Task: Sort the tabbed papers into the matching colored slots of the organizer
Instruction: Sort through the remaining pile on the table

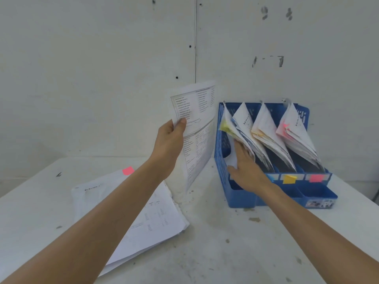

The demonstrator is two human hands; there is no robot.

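The left hand (pixel 170 144) is pinching a white printed paper sheet (pixel 196 140) upright, thumb in front and fingers behind it. The right hand (pixel 246 171) is reaching into the leftmost slot of the blue plastic slotted organizer (pixel 242 198), its straight fingers held together and pressing the yellow-tabbed paper bundle (pixel 231 124) just above them. A pink-tabbed white paper stack (pixel 160 218) is lying below the left fingers.

left hand (pixel 171 140) pinches a printed sheet (pixel 196 130) upright; right hand (pixel 247 169) presses papers (pixel 235 128) in the blue organizer (pixel 242 197).
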